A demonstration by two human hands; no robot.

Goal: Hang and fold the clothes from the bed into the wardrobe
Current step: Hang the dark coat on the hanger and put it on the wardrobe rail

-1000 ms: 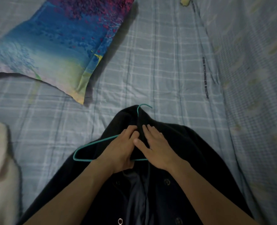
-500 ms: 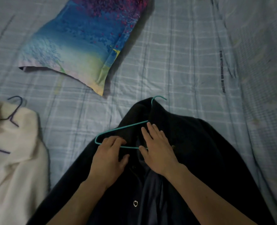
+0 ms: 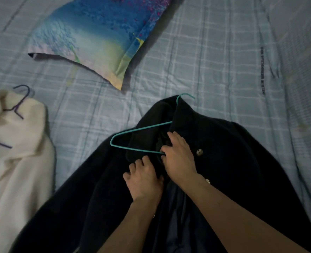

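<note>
A black buttoned coat (image 3: 233, 161) lies spread on the bed, collar pointing away from me. A teal wire hanger (image 3: 132, 136) sits half inside it, its hook (image 3: 184, 96) poking out past the collar and its left shoulder lying bare on top of the cloth. My right hand (image 3: 180, 157) grips the coat's front edge beside the hanger's lower bar. My left hand (image 3: 143, 178) pinches the dark cloth of the left front just below the hanger.
A cream garment (image 3: 14, 152) on a dark purple hanger (image 3: 17, 105) lies at the left. A blue, pink and yellow pillow (image 3: 100, 39) rests at the head of the checked blue sheet (image 3: 205, 61). A folded blanket (image 3: 304, 70) runs along the right.
My view has shifted, bringing the cream garment fully into sight. My left hand has dropped off the hanger onto the coat's left front, and my right hand's fingers have curled onto the front edge.
</note>
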